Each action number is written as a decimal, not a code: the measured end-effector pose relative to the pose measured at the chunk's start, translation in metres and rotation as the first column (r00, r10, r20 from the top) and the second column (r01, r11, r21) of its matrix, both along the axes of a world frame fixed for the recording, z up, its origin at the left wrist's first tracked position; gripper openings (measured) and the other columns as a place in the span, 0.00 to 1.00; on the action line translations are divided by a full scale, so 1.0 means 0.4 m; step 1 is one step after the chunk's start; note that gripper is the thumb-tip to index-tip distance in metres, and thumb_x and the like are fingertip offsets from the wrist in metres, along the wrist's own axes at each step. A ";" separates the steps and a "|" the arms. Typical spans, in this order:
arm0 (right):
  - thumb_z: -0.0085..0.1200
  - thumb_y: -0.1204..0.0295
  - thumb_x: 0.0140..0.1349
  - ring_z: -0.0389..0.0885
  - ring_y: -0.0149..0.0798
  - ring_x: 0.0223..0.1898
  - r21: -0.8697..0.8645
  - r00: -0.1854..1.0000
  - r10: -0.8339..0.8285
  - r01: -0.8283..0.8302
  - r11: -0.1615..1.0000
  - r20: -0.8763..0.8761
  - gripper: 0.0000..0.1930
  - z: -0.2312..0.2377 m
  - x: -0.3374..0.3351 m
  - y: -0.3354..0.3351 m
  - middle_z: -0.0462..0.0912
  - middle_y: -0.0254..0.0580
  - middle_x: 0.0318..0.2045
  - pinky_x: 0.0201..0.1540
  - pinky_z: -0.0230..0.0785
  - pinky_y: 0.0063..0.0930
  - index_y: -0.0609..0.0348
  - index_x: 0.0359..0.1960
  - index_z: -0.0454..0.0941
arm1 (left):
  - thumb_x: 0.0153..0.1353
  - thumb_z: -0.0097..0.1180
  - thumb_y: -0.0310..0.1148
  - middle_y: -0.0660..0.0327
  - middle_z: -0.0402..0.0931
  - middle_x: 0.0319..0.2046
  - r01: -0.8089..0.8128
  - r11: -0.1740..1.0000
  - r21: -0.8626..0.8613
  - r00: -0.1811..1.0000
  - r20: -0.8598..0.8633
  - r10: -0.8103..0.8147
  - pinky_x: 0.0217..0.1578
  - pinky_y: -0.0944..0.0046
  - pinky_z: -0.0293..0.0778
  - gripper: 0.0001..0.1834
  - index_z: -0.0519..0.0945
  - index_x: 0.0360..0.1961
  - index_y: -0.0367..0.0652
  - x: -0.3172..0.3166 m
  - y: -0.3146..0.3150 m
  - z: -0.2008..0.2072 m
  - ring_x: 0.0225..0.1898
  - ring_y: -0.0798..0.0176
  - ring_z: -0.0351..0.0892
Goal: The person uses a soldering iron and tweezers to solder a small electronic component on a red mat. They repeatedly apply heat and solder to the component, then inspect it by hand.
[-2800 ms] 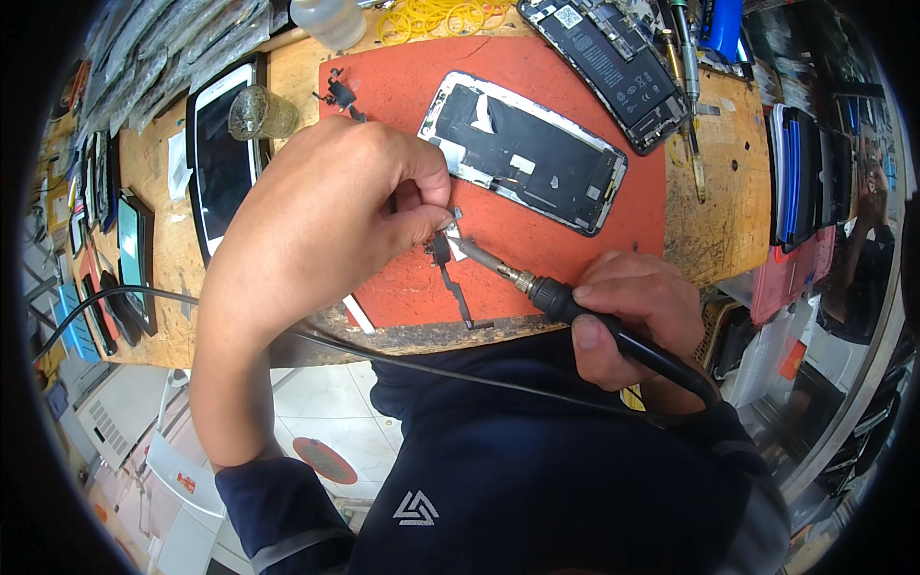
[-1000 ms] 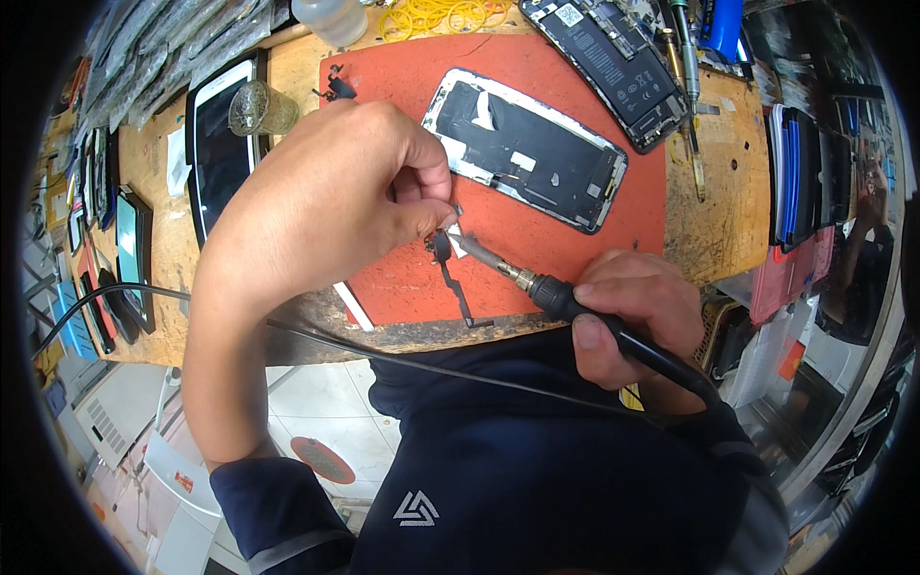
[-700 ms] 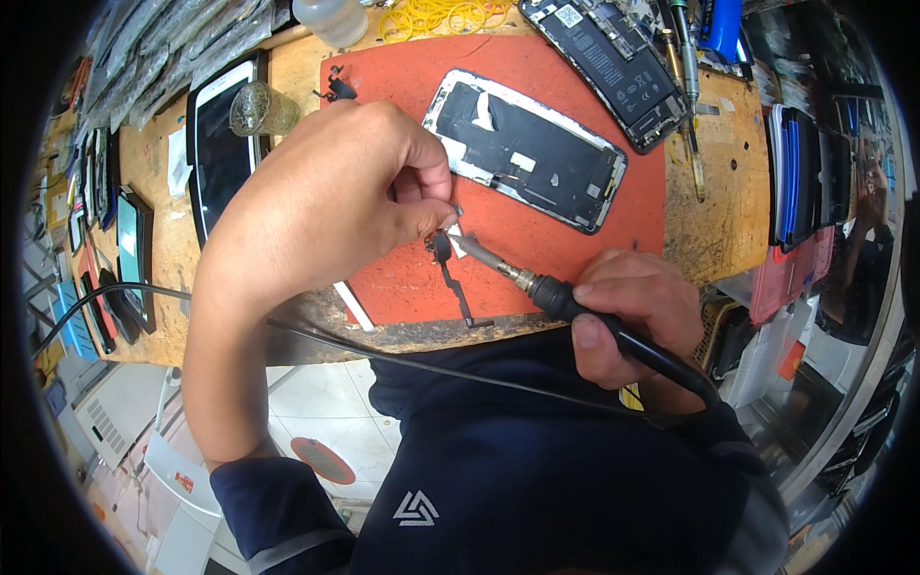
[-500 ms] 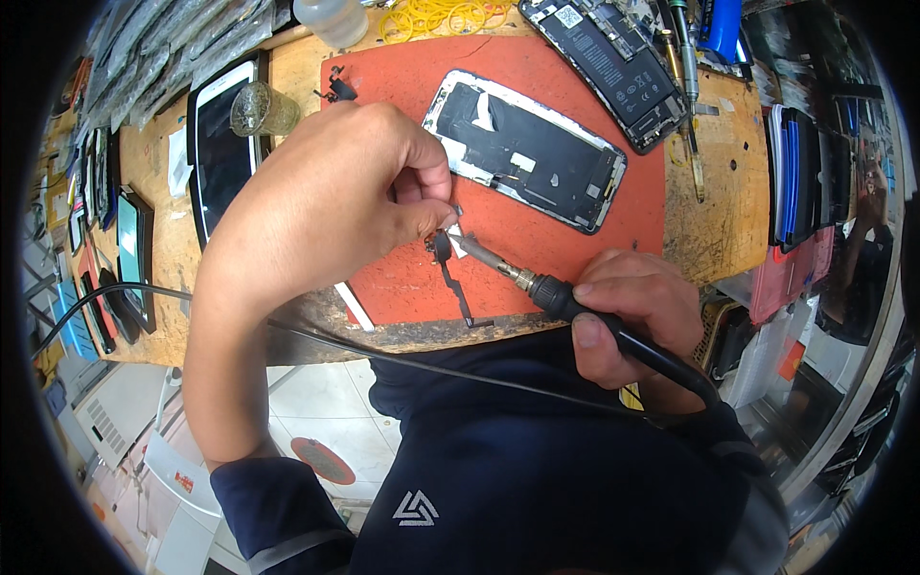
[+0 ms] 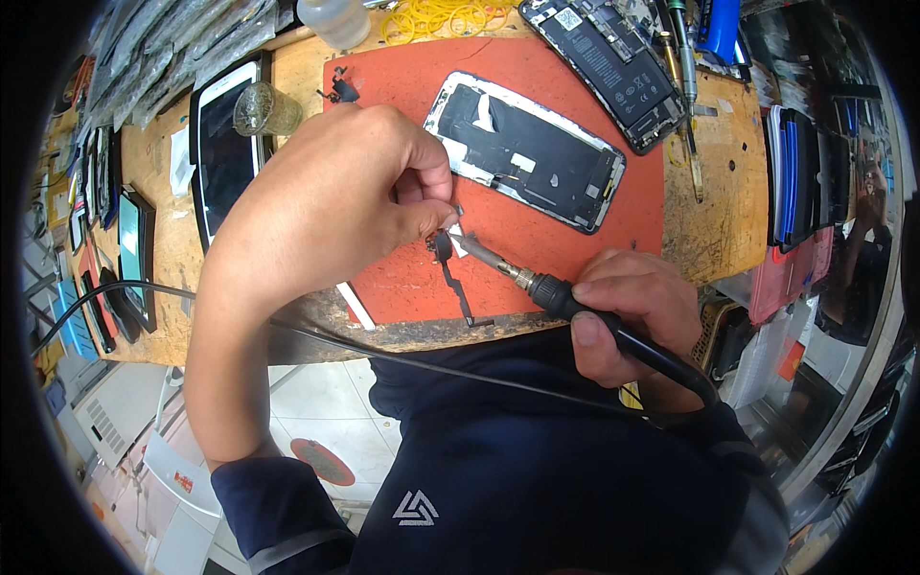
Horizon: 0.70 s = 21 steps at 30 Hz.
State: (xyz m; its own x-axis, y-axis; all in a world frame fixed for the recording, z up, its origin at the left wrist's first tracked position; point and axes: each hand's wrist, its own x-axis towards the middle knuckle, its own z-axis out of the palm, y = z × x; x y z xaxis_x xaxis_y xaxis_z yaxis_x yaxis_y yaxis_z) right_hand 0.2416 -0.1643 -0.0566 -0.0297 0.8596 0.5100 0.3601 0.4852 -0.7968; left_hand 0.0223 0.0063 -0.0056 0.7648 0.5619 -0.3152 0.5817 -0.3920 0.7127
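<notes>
Grasping a black-handled, metal-barrelled soldering iron [image 5: 556,297], the right hand [image 5: 637,307] points it at the upper end of a thin black flex cable [image 5: 453,281], pinched by the left hand [image 5: 374,182] over a flat red-orange mat [image 5: 580,254].

A thin black ribbon-like cable [image 5: 452,279] lay toward the near edge of the flat red mat [image 5: 402,287], a rectangular black-and-white phone panel [image 5: 546,144] further back on it, looped yellow rubber bands [image 5: 446,19] behind it, and a rectangular white-framed phone [image 5: 228,151] to its left.
</notes>
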 end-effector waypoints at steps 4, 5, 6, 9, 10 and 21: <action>0.65 0.75 0.56 0.84 0.41 0.19 -0.010 1.000 -0.003 0.003 1.000 0.004 0.09 0.000 0.000 -0.003 0.83 0.44 0.21 0.22 0.75 0.30 0.64 0.35 0.79 | 0.57 0.71 0.21 0.60 0.82 0.21 -0.001 1.000 -0.004 1.000 -0.002 0.001 0.26 0.67 0.72 0.05 0.85 0.31 0.34 0.000 0.000 0.003 0.22 0.72 0.77; 0.65 0.75 0.56 0.84 0.41 0.19 -0.013 1.000 -0.003 0.003 1.000 0.000 0.09 0.000 0.001 -0.004 0.83 0.44 0.21 0.22 0.75 0.30 0.64 0.35 0.79 | 0.57 0.71 0.21 0.60 0.82 0.21 0.003 1.000 0.000 1.000 -0.012 -0.003 0.26 0.67 0.72 0.05 0.85 0.31 0.34 0.001 0.000 0.004 0.22 0.72 0.77; 0.65 0.75 0.56 0.84 0.41 0.19 -0.011 1.000 -0.004 0.004 1.000 0.004 0.09 0.000 0.000 -0.004 0.83 0.45 0.21 0.22 0.75 0.30 0.64 0.35 0.79 | 0.57 0.71 0.21 0.60 0.82 0.22 0.003 1.000 -0.001 1.000 -0.020 -0.003 0.26 0.67 0.71 0.05 0.85 0.31 0.34 0.001 0.001 0.004 0.22 0.72 0.77; 0.65 0.76 0.56 0.84 0.41 0.19 -0.004 1.000 0.002 -0.002 1.000 -0.006 0.09 -0.001 0.000 -0.002 0.83 0.45 0.21 0.22 0.75 0.30 0.65 0.36 0.79 | 0.57 0.71 0.21 0.60 0.82 0.22 0.007 1.000 0.006 1.000 -0.007 -0.007 0.26 0.67 0.72 0.04 0.85 0.31 0.34 0.004 0.001 0.006 0.23 0.72 0.78; 0.65 0.76 0.56 0.84 0.41 0.19 -0.003 1.000 0.004 -0.004 1.000 -0.003 0.09 -0.001 0.001 -0.002 0.83 0.45 0.21 0.22 0.75 0.30 0.65 0.36 0.79 | 0.57 0.71 0.21 0.60 0.82 0.22 0.008 1.000 0.010 1.000 0.003 -0.008 0.26 0.67 0.72 0.04 0.85 0.31 0.34 0.006 0.001 0.007 0.23 0.72 0.78; 0.65 0.76 0.56 0.84 0.41 0.19 0.009 0.999 0.024 -0.023 1.000 -0.021 0.09 0.001 0.002 0.001 0.82 0.45 0.21 0.22 0.76 0.30 0.65 0.36 0.79 | 0.56 0.70 0.21 0.56 0.84 0.24 0.011 1.000 -0.014 0.999 -0.031 -0.011 0.30 0.64 0.75 0.04 0.86 0.32 0.34 0.007 0.003 0.010 0.26 0.65 0.82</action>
State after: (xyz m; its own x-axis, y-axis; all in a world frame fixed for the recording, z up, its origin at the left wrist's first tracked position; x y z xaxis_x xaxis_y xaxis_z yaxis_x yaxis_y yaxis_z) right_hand 0.2426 -0.1640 -0.0561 -0.0389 0.8541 0.5186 0.3314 0.5007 -0.7997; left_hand 0.0250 0.0074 -0.0015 0.7606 0.5487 -0.3469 0.5996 -0.3889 0.6995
